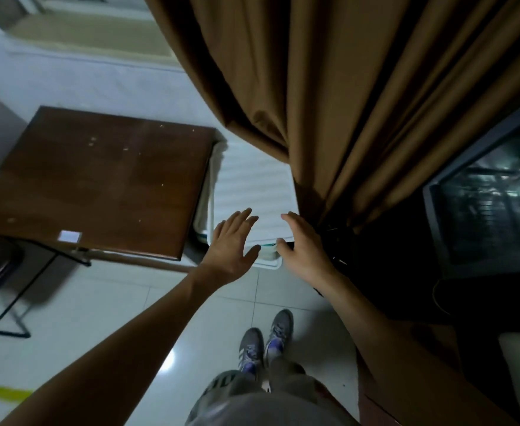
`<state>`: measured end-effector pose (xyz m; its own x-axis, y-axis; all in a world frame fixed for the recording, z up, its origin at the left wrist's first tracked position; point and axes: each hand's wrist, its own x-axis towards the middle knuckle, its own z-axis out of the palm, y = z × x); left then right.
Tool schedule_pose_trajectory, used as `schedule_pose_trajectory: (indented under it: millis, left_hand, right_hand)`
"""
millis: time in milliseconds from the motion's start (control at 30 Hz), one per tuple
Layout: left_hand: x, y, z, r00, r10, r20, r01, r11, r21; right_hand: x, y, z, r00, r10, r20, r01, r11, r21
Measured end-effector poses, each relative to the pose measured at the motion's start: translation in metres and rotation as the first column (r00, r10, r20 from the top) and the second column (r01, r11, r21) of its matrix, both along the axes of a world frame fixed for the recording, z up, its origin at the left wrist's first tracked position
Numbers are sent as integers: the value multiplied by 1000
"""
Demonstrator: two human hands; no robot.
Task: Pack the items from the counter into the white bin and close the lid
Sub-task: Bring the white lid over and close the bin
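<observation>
Grey shoes (264,342) planted on the glossy tile floor (99,302), both arms reaching down. Left hand (234,241) is spread flat, fingers straight, holding nothing, over the near edge of the lid (252,186). Right hand (301,244) sits loose at the front right corner, thumb by the rim, no real grip; I can't tell if it touches. The bin (267,264) sits on the floor between worktop and curtain, ribbed lid on top, a teal sliver in the front gap. Likely light, slightly flexy plastic, so press at the front corners. Brown worktop (99,179) to the left carries a small white square (69,236); the brown curtain (344,87) drapes the bin's far right.
</observation>
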<state>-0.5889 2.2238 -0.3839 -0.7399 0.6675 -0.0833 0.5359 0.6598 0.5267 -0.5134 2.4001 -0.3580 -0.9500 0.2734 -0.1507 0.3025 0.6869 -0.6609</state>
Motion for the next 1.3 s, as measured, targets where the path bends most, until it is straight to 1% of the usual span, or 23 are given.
schedule_pose_trajectory:
  millis: [67, 200, 267, 400, 500, 600, 667, 733, 800, 933, 967, 1033, 1100, 1133, 1267, 1300]
  left_hand:
    - [-5, 7, -16, 999, 45, 7, -45, 999, -6]
    - [-9, 22, -56, 994, 99, 34, -98, 994, -37]
    - [-11, 24, -73, 993, 111, 47, -108, 993, -49]
    - [-25, 20, -111, 991, 109, 75, -108, 994, -15]
    - [-40, 16, -136, 989, 104, 102, -100, 994, -41]
    - [-62, 16, -165, 987, 81, 140, -66, 992, -106]
    - [-75, 17, -178, 986, 49, 162, -29, 992, -126]
    - [-88, 14, -194, 979, 8, 204, 20, 991, -136]
    - [-97, 12, -206, 976, -26, 218, 60, 987, -149]
    - [-117, 8, -229, 964, -109, 244, 156, 971, -183]
    - [-119, 6, -231, 962, -128, 241, 174, 968, -182]
    - [-126, 5, -239, 954, -177, 240, 221, 960, -170]
    - [-129, 2, -242, 948, -214, 234, 255, 954, -159]
    - [-130, 2, -242, 945, -228, 236, 268, 951, -155]
    - [-131, 4, -239, 933, -264, 246, 303, 943, -137]
    - [-132, 5, -236, 932, -273, 236, 309, 942, -132]
  right_hand:
    - [-11, 5, -22, 999, 8, 38, -6, 998, -55]
    - [-28, 11, -65, 994, 6, 107, 5, 995, -99]
    - [-32, 10, -82, 991, -9, 133, 26, 991, -129]
    - [-40, 1, -117, 976, -43, 216, 89, 974, -209]
    - [-47, -3, -143, 964, -44, 263, 109, 966, -235]
    - [-62, -10, -172, 939, -95, 329, 186, 948, -258]
    - [-73, -17, -187, 912, -192, 363, 307, 906, -290]
    - [-83, -30, -206, 858, -303, 415, 452, 829, -329]
    - [-89, -39, -220, 802, -382, 460, 561, 748, -356]
    - [-98, -52, -248, 641, -528, 557, 766, 493, -413]
    - [-99, -53, -251, 599, -565, 568, 801, 432, -415]
    - [-105, -54, -262, 486, -662, 571, 871, 312, -379]
    - [-111, -53, -270, 403, -721, 564, 903, 211, -375]
    - [-114, -53, -272, 367, -734, 572, 907, 145, -395]
    - [-124, -47, -270, 217, -714, 665, 864, -176, -471]
    - [-125, -46, -267, 196, -696, 690, 851, -228, -472]
